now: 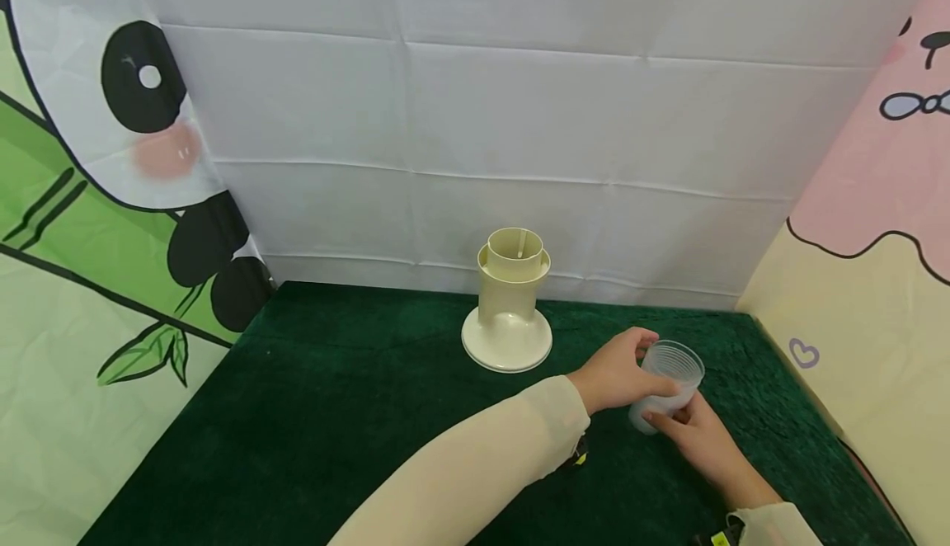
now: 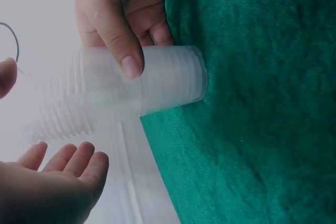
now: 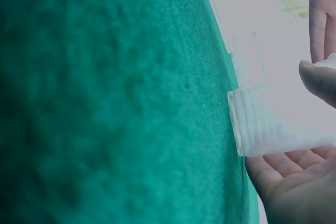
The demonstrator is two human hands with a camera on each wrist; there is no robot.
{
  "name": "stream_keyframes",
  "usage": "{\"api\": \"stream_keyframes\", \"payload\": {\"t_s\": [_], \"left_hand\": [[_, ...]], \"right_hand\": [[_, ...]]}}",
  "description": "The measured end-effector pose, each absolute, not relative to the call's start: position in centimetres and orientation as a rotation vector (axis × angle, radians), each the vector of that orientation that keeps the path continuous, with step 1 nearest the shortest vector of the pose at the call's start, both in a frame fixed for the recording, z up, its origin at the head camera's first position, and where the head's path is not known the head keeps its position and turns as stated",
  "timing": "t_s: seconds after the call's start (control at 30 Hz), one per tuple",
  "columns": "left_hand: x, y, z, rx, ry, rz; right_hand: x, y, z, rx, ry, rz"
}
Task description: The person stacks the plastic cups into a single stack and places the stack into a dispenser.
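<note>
A nested stack of clear plastic cups (image 1: 672, 361) is held mouth up over the right part of the green cloth, its ribbed rims at the top. My right hand (image 1: 703, 445) grips the lower part of the stack; its thumb (image 2: 124, 45) lies along the side, with the fingers behind. Around the rim end is my left hand (image 1: 616, 374). In the left wrist view that left hand (image 2: 58, 184) has its fingers extended beside the rims, with a gap between thumb and fingers. The right wrist view shows the lower end of the stack (image 3: 262, 121) near the right fingers.
Left of the hands, near the back edge of the cloth, stands a cream plastic cylinder (image 1: 508, 307) with an inner tube and round flared base. The green cloth (image 1: 356, 414) covers the table. White sheeting (image 1: 519, 117) hangs behind, with cartoon-printed sheets at both sides.
</note>
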State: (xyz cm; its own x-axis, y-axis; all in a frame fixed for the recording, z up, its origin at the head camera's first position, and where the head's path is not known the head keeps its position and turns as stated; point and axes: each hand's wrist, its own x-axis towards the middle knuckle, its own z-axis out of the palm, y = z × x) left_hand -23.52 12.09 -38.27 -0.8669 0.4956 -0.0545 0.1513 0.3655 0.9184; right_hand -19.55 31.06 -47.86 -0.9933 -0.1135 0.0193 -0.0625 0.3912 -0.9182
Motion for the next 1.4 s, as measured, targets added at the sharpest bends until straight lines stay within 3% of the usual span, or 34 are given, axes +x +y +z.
{"api": "stream_keyframes", "payload": {"t_s": [1.4], "left_hand": [[-23.7, 10.7, -39.4, 0.52, 2.307, 1.511]], "right_hand": [[-18.9, 32.5, -46.5, -0.136, 2.58, -1.675]]}}
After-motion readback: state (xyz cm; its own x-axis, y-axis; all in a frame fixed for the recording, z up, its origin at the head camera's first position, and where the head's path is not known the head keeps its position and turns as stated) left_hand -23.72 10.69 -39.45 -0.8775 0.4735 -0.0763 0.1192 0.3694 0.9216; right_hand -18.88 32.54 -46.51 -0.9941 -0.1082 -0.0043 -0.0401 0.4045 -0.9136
